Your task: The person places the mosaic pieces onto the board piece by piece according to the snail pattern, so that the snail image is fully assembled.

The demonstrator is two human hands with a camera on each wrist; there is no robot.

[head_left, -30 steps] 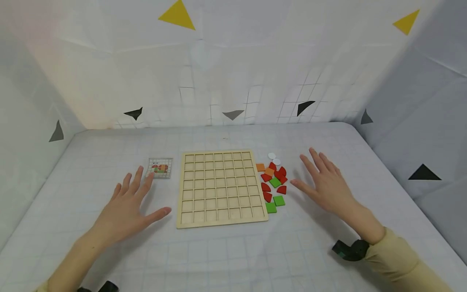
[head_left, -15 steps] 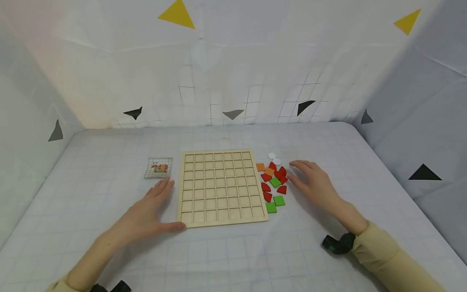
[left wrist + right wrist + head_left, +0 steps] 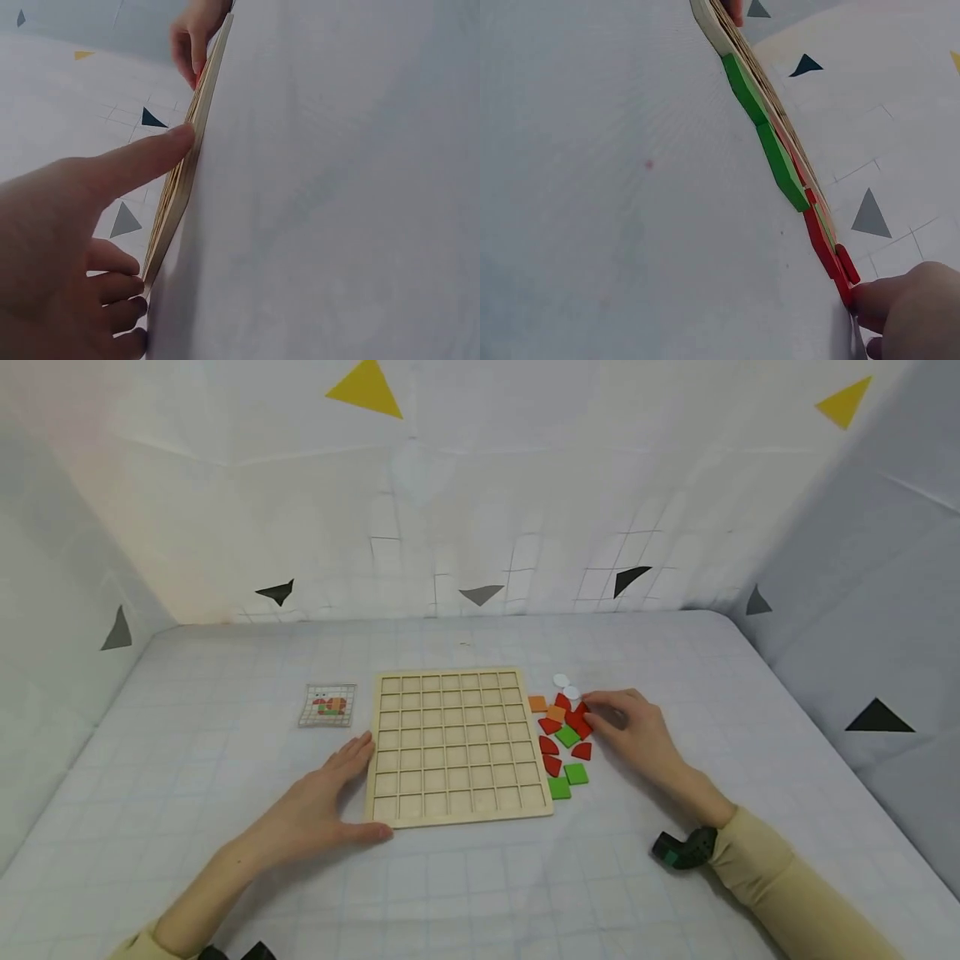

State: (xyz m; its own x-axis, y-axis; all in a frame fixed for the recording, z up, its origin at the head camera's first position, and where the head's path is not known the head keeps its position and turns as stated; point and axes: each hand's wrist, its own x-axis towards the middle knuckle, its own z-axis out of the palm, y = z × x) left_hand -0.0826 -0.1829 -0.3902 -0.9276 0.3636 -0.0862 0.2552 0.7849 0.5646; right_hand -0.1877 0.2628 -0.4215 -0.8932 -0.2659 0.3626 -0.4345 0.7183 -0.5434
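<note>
The wooden grid board lies flat on the table, its square cells bare. My left hand rests at its near left corner, thumb along the front edge and fingertips at the left side. In the left wrist view the straight thumb touches the board's rim. Right of the board, my right hand pinches a red quarter-round piece between thumb and forefinger at the pile's far right. The right wrist view shows those fingers at a red piece.
Loose flat pieces lie along the board's right side: green squares, orange squares, red quarter-rounds and white discs. Left of the board is a small pattern card with a coloured figure. White cloth walls stand behind.
My left hand has come down and right onto the board's corner. My right hand has moved left to the pile, and its spread fingers have closed on a red piece.
</note>
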